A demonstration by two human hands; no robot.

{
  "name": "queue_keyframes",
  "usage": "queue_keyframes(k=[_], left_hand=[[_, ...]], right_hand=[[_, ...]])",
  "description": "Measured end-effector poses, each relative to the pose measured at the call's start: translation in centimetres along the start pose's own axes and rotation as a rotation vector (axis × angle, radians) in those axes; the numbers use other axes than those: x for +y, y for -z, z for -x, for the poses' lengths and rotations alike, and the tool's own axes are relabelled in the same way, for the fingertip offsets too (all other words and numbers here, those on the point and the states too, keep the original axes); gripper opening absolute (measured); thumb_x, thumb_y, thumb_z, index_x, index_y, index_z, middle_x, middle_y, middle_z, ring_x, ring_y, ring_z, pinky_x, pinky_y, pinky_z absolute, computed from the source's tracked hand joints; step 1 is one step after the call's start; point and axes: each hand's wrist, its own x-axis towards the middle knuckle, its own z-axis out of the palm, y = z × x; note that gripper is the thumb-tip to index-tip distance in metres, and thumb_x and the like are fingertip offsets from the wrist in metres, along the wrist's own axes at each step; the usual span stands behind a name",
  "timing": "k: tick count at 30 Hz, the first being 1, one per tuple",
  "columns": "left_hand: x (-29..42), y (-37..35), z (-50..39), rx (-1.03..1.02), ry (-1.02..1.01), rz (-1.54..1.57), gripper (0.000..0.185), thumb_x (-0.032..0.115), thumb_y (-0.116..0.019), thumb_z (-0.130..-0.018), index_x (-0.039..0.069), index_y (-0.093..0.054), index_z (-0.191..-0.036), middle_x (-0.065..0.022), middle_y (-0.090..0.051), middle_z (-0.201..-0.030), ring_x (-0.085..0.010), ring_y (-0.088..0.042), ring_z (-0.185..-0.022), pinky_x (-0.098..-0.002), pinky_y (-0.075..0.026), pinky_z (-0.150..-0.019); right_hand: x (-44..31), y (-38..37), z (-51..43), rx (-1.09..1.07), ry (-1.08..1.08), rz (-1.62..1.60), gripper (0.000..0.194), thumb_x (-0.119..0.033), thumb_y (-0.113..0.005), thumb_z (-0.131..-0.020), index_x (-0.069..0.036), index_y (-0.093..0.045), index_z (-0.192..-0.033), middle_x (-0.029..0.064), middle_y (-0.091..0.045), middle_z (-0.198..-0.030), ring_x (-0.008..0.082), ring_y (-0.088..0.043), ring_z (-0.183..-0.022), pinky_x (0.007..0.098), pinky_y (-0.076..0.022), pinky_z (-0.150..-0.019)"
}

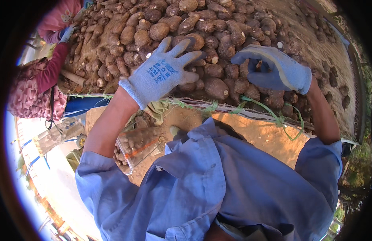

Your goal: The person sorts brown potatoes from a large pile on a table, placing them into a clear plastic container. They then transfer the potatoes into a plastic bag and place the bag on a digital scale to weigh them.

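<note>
A broad heap of brown taro corms (216, 88) covers the raised surface in front of me. My left hand (165, 72), in a light blue knit glove with a darker coated palm, is spread over the near-middle of the heap. Its fingertips rest on or just above several corms, and none is gripped. To the right, my right hand (275, 67), gloved the same way, hovers over the corms or touches them. Its fingers are curved with a gap between thumb and fingers, and I see nothing held there. The palm side of my left hand is hidden.
Green plastic twine (261, 104) trails over the near edge. At left, a person in a maroon sleeve (51, 70) has a gloved hand (67, 33) at the heap, near a pale stick (73, 77). Below stand a container of corms (140, 143) and a wheeled cart (57, 132).
</note>
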Motion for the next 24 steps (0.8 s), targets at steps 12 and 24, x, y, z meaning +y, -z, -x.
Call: queue_keyframes(k=[12, 24], left_hand=[[-0.8, 0.0, 0.4, -0.096, -0.07, -0.005, 0.043, 0.022, -0.073, -0.087, 0.026, -0.071, -0.13, -0.0059, -0.051, -0.157, -0.0365, -0.041, -0.151, -0.0637, -0.032, -0.122], [-7.7, -3.2, 8.4, 0.84, 0.044, 2.267, 0.069, 0.04, -0.055, -0.105, 0.005, -0.034, -0.161, -0.0237, -0.054, -0.149, -0.0399, -0.055, -0.138, -0.0602, -0.051, -0.109]], right_hand=[[0.2, -5.6, -5.3, -0.292, 0.354, 0.652, 0.043, -0.015, -0.068, -0.092, -0.018, -0.065, -0.135, 0.016, -0.066, -0.124, 0.0323, -0.072, -0.103, 0.0448, -0.0595, -0.083], [1.9, -0.2, -7.1, 0.374, 0.059, 0.105, 0.032, -0.022, -0.076, -0.095, -0.009, -0.063, -0.121, 0.009, -0.068, -0.091, 0.0242, -0.067, -0.081, 0.0399, -0.0548, -0.072]])
